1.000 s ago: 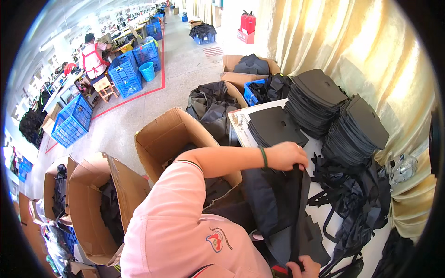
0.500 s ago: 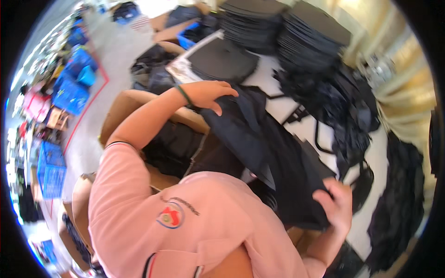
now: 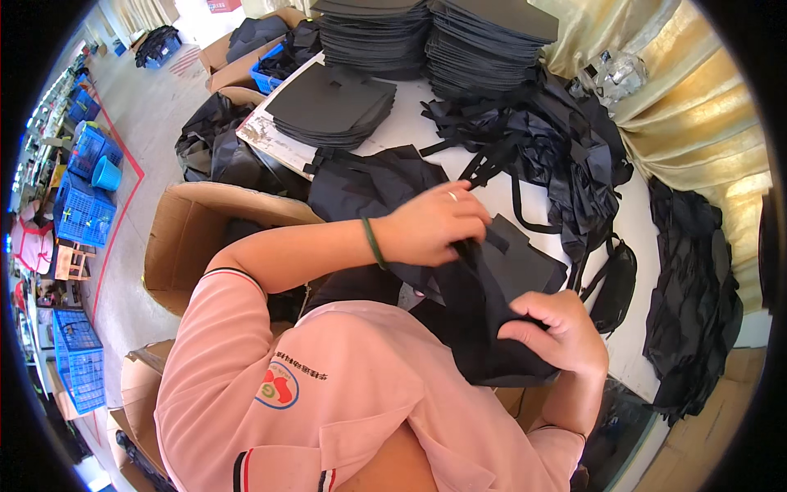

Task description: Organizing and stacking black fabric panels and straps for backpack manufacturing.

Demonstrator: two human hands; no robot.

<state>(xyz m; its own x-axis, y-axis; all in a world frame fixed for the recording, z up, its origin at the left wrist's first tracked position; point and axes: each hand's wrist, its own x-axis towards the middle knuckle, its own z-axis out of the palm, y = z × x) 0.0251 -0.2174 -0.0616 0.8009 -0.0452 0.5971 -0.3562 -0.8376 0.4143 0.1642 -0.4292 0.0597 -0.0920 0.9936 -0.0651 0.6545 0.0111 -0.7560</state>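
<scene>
Black fabric lies at the near edge of the white table (image 3: 635, 344), where your black fabric piece (image 3: 373, 184) rests partly on the top and partly over the edge toward your body. Your left hand (image 3: 433, 227) is pinched closed on a gathered fold of it. Your right hand (image 3: 563, 332) has thumb and forefinger spread at the piece's nearer end; its other fingers are hidden, so whether it grips cannot be told. One stiff dark panel (image 3: 529, 266) shows between your hands at the table's near side; whether it sits inside the fabric or behind it cannot be told. In my judgement, you do best to keep the left pinch on the edge alone, spread the fold flat with the right thumb, and align panel and cloth before pulling. Mind the loose strap bundle (image 3: 566, 164) on the table's right, which could snag; the low panel stack (image 3: 332, 102) at its far left corner is best left undisturbed. On markings: your pink shirt (image 3: 352, 369), at the table's near side, carries a round, blue-edged emblem (image 3: 277, 387) with dark lettering beside it. No label can be made out on the fabric or on the stack.
</scene>
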